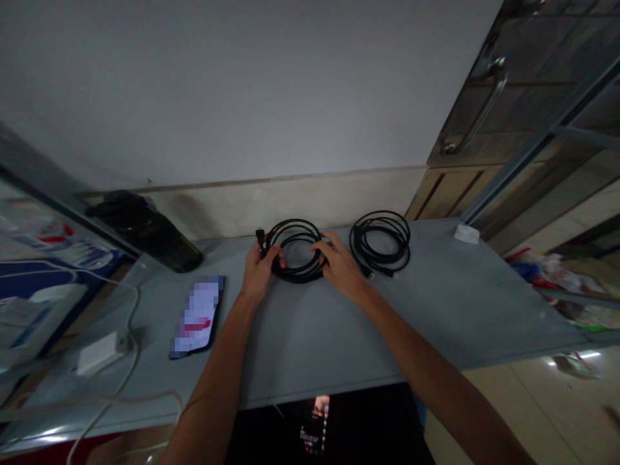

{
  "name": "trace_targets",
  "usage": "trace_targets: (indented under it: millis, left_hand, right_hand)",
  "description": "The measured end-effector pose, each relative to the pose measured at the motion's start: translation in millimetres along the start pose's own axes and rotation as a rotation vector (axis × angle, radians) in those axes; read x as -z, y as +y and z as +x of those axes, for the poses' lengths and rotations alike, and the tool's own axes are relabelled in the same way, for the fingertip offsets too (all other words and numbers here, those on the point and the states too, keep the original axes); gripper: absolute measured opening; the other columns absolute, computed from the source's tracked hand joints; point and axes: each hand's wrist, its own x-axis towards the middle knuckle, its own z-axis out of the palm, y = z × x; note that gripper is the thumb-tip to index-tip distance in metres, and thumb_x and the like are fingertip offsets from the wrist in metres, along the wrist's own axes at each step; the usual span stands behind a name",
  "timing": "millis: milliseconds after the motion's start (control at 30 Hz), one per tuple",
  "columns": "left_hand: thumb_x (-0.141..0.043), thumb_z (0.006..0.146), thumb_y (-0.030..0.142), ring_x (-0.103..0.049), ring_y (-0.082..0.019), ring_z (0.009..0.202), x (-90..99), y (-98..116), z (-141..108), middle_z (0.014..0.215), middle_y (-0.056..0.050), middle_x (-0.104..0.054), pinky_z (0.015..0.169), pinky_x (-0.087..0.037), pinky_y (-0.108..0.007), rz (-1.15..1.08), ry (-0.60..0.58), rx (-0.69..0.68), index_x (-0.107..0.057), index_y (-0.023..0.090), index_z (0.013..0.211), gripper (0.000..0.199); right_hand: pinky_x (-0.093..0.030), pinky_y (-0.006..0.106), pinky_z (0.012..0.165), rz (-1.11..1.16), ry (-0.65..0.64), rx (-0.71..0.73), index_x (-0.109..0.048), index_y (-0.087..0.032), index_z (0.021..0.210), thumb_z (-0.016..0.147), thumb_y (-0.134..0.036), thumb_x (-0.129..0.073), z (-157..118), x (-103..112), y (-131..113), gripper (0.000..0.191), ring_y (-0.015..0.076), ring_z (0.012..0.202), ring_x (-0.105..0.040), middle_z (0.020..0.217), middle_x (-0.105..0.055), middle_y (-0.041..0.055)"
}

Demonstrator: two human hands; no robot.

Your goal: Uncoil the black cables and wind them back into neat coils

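A coiled black cable is held between both hands above the grey tabletop. My left hand grips the coil's left side, its fingers closed on the loops, with a black plug sticking up beside it. On the right side of the coil, my right hand pinches the loops between thumb and fingers. A second coiled black cable lies to the right of my right hand, its connector ends toward the front.
A phone with a lit screen lies left of my left arm. Behind it a black bottle-like object leans over. A white adapter with a pale cord sits front left, a small white block back right. A wall bounds the rear.
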Motion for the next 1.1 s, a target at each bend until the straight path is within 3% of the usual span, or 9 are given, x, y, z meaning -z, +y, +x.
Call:
trace_targets:
  millis: [133, 300, 500, 667, 767, 933, 1000, 1100]
  left_hand:
    - [-0.091, 0.089, 0.047, -0.072, -0.018, 0.066, 5.7, -12.1, 4.5, 0.094, 0.000, -0.078, 0.068, -0.060, -0.031, 0.201, 0.065, -0.104, -0.057, 0.025, 0.142, 0.066]
    - [-0.082, 0.092, 0.035, -0.077, -0.025, 0.105, 15.2, -19.1, 7.7, 0.108, -0.006, -0.077, 0.103, -0.059, -0.039, 0.533, 0.119, -0.272, -0.063, 0.023, 0.126, 0.041]
    - [-0.072, 0.089, 0.026, -0.073, -0.031, 0.107, 24.5, -29.3, 13.8, 0.103, -0.008, -0.073, 0.113, -0.056, -0.052, 0.782, 0.117, -0.209, -0.065, 0.021, 0.112, 0.025]
    - [-0.073, 0.085, 0.022, -0.066, -0.040, 0.141, 28.3, -38.5, 18.2, 0.136, -0.019, -0.073, 0.133, -0.042, -0.060, 0.816, 0.141, -0.213, -0.062, 0.015, 0.144, 0.061]
    - [-0.074, 0.084, 0.021, -0.059, -0.042, 0.152, 28.8, -42.0, 18.7, 0.151, -0.023, -0.068, 0.138, -0.036, -0.061, 0.824, 0.131, -0.207, -0.056, 0.012, 0.156, 0.075]
    - [-0.075, 0.082, 0.019, -0.057, -0.043, 0.154, 28.4, -40.4, 16.9, 0.154, -0.021, -0.067, 0.137, -0.035, -0.063, 0.831, 0.115, -0.218, -0.059, 0.017, 0.153, 0.073]
    - [-0.076, 0.082, 0.020, -0.062, -0.041, 0.148, 27.7, -37.2, 15.4, 0.148, -0.021, -0.069, 0.134, -0.040, -0.062, 0.836, 0.117, -0.214, -0.061, 0.017, 0.147, 0.067]
    - [-0.075, 0.083, 0.022, -0.071, -0.037, 0.129, 26.1, -32.2, 12.9, 0.131, -0.017, -0.073, 0.123, -0.051, -0.058, 0.827, 0.139, -0.195, -0.063, 0.019, 0.134, 0.052]
  right_hand:
    - [-0.058, 0.037, 0.105, 0.008, -0.009, 0.003, -0.072, -0.022, 0.125, 0.078, 0.010, -0.049, 2.1, -0.4, 7.3, 0.061, 0.0221, 0.110, -0.065, 0.121, -0.062, 0.0092]
    - [-0.053, 0.043, 0.115, -0.102, -0.058, 0.013, -0.071, -0.021, 0.127, 0.080, 0.009, -0.051, -2.0, -6.4, 12.4, 0.059, 0.0271, 0.127, -0.056, 0.130, -0.056, 0.0127]
    - [-0.050, 0.048, 0.119, -0.123, -0.080, -0.072, -0.065, -0.020, 0.136, 0.076, 0.008, -0.056, -6.7, -20.1, 26.2, 0.066, 0.0290, 0.132, -0.051, 0.133, -0.048, 0.0137]
    - [-0.050, 0.052, 0.118, -0.103, -0.021, -0.135, -0.071, -0.022, 0.133, 0.078, -0.003, -0.073, -3.2, -16.3, 38.0, 0.058, 0.0310, 0.129, -0.050, 0.130, -0.048, 0.0119]
    - [-0.051, 0.050, 0.117, -0.070, -0.011, -0.180, -0.073, -0.020, 0.131, 0.079, -0.012, -0.079, -1.0, -10.6, 46.1, 0.052, 0.0297, 0.126, -0.054, 0.128, -0.052, 0.0117]
    - [-0.057, 0.038, 0.103, -0.036, 0.001, -0.214, -0.074, -0.017, 0.120, 0.085, -0.005, -0.063, 1.8, -5.9, 57.8, 0.039, 0.0206, 0.101, -0.064, 0.112, -0.066, 0.0073]
    - [-0.057, 0.036, 0.099, -0.030, 0.014, -0.222, -0.075, -0.016, 0.117, 0.083, -0.002, -0.058, 2.1, -7.5, 60.2, 0.040, 0.0192, 0.092, -0.065, 0.107, -0.071, 0.0069]
    - [-0.058, 0.040, 0.103, -0.028, 0.047, -0.228, -0.075, -0.015, 0.118, 0.083, -0.001, -0.053, 1.5, -13.4, 61.9, 0.044, 0.0216, 0.097, -0.068, 0.111, -0.074, 0.0104]
